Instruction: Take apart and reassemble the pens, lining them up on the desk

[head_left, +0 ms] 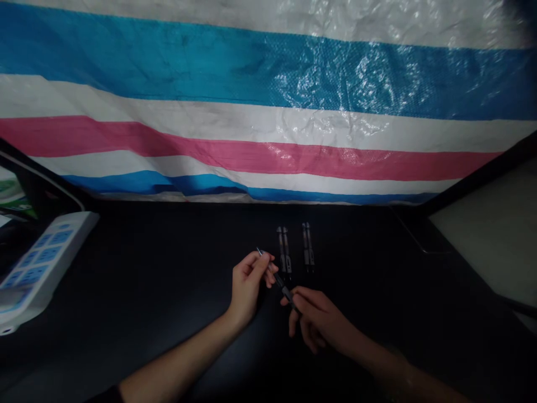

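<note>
A slim dark pen (282, 283) slants between my two hands above the black table, its thin pale tip pointing up and left. My left hand (250, 275) pinches it near that tip with thumb and fingers. Around the lower, thicker end close the thumb and forefinger of my right hand (315, 314), whose other fingers curl loosely below. Just beyond the hands lie two pairs of similar pens, a left pair (284, 250) and a right pair (308, 246), side by side and roughly upright in view. The parts of the pen under my fingers are hidden.
A white power strip (46, 263) with blue socket faces lies along the left side. Striped plastic sheeting (251, 123) hangs behind the black table (168, 291). At the right rear is a flat dark rectangular object (419, 232), its kind unclear in the dim light.
</note>
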The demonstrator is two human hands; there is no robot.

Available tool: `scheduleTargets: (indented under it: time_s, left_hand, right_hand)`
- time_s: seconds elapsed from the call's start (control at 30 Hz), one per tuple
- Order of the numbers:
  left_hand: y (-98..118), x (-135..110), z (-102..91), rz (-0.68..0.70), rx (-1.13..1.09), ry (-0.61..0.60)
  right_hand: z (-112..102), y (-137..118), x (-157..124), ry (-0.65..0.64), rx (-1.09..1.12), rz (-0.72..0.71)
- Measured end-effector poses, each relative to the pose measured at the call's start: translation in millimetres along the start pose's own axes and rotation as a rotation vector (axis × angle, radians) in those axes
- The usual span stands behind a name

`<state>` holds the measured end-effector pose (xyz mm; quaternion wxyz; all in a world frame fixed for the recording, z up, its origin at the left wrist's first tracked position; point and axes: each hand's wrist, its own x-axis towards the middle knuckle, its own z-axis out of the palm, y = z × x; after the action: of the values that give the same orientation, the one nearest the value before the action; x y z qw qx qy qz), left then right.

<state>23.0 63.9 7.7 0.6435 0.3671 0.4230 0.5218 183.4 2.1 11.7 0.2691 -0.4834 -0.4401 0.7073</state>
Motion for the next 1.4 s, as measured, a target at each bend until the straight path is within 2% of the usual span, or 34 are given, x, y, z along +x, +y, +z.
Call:
scheduleTargets:
  time_s: [0.1,0.23,0.4,0.53,0.57,0.7,0.77,0.87,0.93,1.0,1.1,1.13,1.17,1.3,1.4]
  left_hand:
    - [-0.5,0.3,-0.2,0.008,0.001,-0.001]
    - [-0.1,0.0,0.4,0.005,-0.004,0.004]
    - [1.6,-0.1,1.7,0.008,-0.001,0.012]
    - [2.3,-0.3,2.5,0.006,-0.008,0.015]
    - [2.4,-0.4,2.5,0.008,-0.008,0.019]
    - [2.7,-0.8,2.3,0.019,-0.015,0.016]
    - [2.8,-1.0,2.1,0.017,-0.041,-0.006]
    - [2.9,-1.4,1.7,0.007,-0.08,-0.053]
    - [3.0,-1.8,1.5,0.014,-0.081,-0.066]
    - [3.3,-2.3,1.5,0.042,-0.055,-0.049]
    - [4.1,-2.7,1.5,0.079,-0.002,-0.035]
    - [4.3,-2.5,1.6,0.082,0.005,-0.044]
    - [4.3,-2.3,1.6,0.079,0.004,-0.058]
    - [2.6,-0.4,1.8,0.049,-0.022,-0.107]
    - [1.8,0.4,2.3,0.02,-0.025,-0.152]
  right_hand:
    - [0.1,0.4,0.7,0.077,-0.059,0.006]
    - [0.3,-1.2,-1.5,-0.009,-0.051,0.017]
    - [0.4,-3.5,-3.7,0.193,-0.306,-0.13]
    - [-0.6,-5.0,-2.9,0.007,-0.141,-0.005]
    - [-0.6,-5.5,-3.3,0.016,-0.139,-0.011]
    - [-0.7,-5.8,-4.4,0.268,-0.363,-0.205]
    - [-2.6,-3.9,-2.6,0.199,-0.257,-0.133]
    - [-6.9,-1.6,1.3,-0.088,0.088,0.103]
    - [-7.6,-2.5,1.7,-0.168,0.158,0.134]
    - [-5.7,-4.9,-0.3,-0.079,0.05,0.047]
    - [-1.8,-8.2,-4.3,0.174,-0.222,-0.15]
    - [-1.3,-8.6,-4.8,0.199,-0.251,-0.163]
    - [-1.6,-8.7,-4.6,0.178,-0.232,-0.142]
    - [-6.7,-7.5,-0.1,-0.06,0.006,0.043]
    - [-8.5,-7.1,2.9,-0.064,0.032,0.03]
